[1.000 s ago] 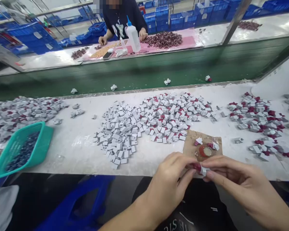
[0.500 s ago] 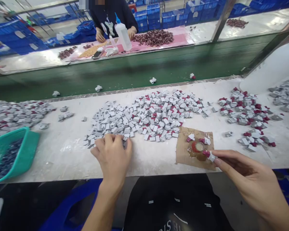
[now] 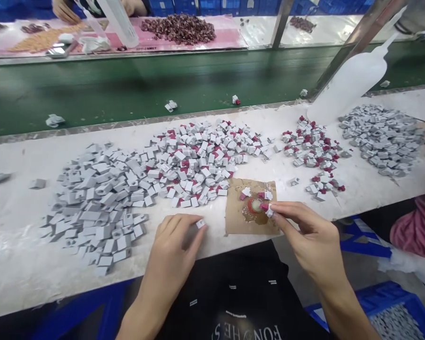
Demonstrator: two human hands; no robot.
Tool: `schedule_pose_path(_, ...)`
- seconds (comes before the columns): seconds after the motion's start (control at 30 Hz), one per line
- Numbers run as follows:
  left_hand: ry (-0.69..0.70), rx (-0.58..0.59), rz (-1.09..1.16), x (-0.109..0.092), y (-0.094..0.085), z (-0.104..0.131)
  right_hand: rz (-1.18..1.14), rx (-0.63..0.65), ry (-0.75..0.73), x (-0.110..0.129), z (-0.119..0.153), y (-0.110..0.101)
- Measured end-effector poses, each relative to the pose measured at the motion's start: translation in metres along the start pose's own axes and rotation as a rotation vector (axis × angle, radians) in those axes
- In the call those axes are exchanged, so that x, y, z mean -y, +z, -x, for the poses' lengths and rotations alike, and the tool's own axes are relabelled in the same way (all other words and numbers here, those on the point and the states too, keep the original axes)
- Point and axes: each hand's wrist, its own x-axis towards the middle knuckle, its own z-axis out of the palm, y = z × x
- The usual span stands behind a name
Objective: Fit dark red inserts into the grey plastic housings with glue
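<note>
Between thumb and fingertips, my left hand [image 3: 175, 243] pinches a small grey block [image 3: 200, 224] just above the table. My right hand [image 3: 308, 231] holds a small white-and-maroon piece [image 3: 269, 210] by its white end. The maroon end points at a round spot of pale, wet liquid [image 3: 256, 205] with a red rim, on a brown cardboard square [image 3: 237, 219]. Two similar white-and-maroon pieces lie on the cardboard behind it. Beyond my left hand spreads a large pile of grey blocks [image 3: 102, 189], and farther right the pile [image 3: 198, 160] has maroon bits mixed in.
A smaller grey-and-maroon pile [image 3: 313, 146] and a grey pile [image 3: 382, 137] lie to the right. A white squeeze bottle [image 3: 350, 80] leans by a metal post. Behind runs a green belt [image 3: 127, 89] with stray pieces. Another person's hands [image 3: 65, 12] are across it.
My left hand has come away from the pile towards the cardboard with a grey block in its fingertips. My right hand still holds its piece by the liquid. The view has swung right.
</note>
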Motion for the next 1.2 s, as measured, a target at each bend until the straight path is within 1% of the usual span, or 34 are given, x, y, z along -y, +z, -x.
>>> schedule_pose_path(0.13,-0.040,-0.011,0.131,0.001,-0.001,0.002,-0.022,0.008,-0.013,-0.003,-0.003,0.004)
schedule_pose_path(0.23,-0.155,0.033,0.284,-0.004,-0.003,0.003,-0.016,0.000,-0.006,0.000,-0.005,0.004)
schedule_pose_path(0.3,-0.237,0.054,0.398,-0.011,-0.002,-0.002,-0.016,-0.003,-0.001,0.004,-0.006,0.003)
schedule_pose_path(0.37,-0.283,0.071,0.530,-0.023,0.000,-0.014,-0.044,0.004,0.021,0.008,-0.009,0.001)
schedule_pose_path(0.43,-0.294,0.099,0.686,-0.037,0.003,-0.031,-0.126,0.021,0.074,0.011,-0.014,-0.001)
schedule_pose_path(0.53,-0.275,0.166,0.934,-0.059,0.008,-0.061,-0.334,0.052,0.200,0.017,-0.025,-0.001)
schedule_pose_path(0.63,-0.244,0.230,1.103,-0.075,0.014,-0.083,-0.520,0.095,0.285,0.025,-0.035,0.001)
schedule_pose_path(0.77,-0.242,0.287,1.184,-0.081,0.018,-0.094,-0.633,0.094,0.303,0.032,-0.041,0.008)
schedule_pose_path(0.87,-0.242,0.305,1.200,-0.080,0.018,-0.096,-0.637,0.085,0.300,0.033,-0.041,0.011)
schedule_pose_path(0.97,-0.238,0.320,1.197,-0.077,0.018,-0.097,-0.584,0.082,0.288,0.031,-0.041,0.012)
schedule_pose_path(1.07,-0.232,0.333,1.192,-0.074,0.019,-0.098,-0.484,0.114,0.241,0.032,-0.042,0.011)
schedule_pose_path(1.13,-0.200,0.348,1.186,-0.072,0.019,-0.098,-0.397,0.141,0.190,0.034,-0.043,0.011)
schedule_pose_path(1.2,-0.162,0.361,1.172,-0.068,0.017,-0.099,-0.358,0.166,0.154,0.037,-0.046,0.011)
